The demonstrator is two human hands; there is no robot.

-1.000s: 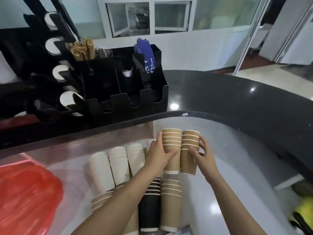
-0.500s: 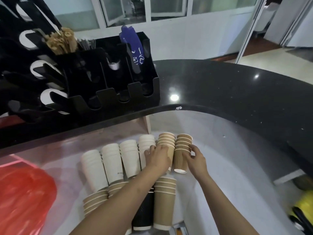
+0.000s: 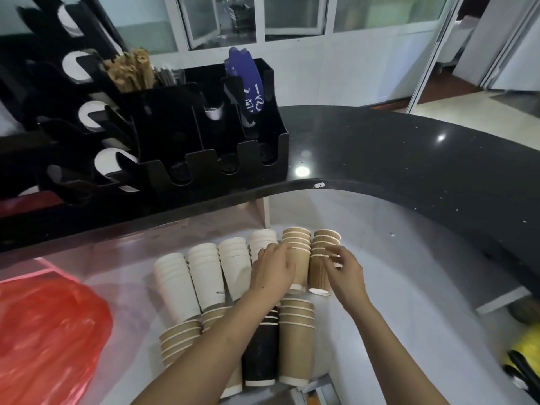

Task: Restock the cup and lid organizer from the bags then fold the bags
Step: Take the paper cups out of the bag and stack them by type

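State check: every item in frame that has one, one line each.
left hand: resting on the smooth brown cup stack, fingers relaxed
right hand: fingers touching the ribbed brown cup stack
both brown stacks: lying on their sides
white cup stacks: lying side by side
organizer: front slots look empty
red bag: crumpled, unfolded

Bench (image 3: 409,159): curved, glossy black top with pale flecks; bright ceiling-light reflections on its surface. Lower shelf (image 3: 380,258): pale, shiny, set below the black top's inner edge. Wall (image 3: 336,71): white, behind the bench. Windows (image 3: 289,13): white-framed glass panes along the wall's upper part, one pane swung open. Doorway (image 3: 438,59): white frame at right, reddish threshold. Floor (image 3: 473,103): pale glossy tiles beyond the doorway.
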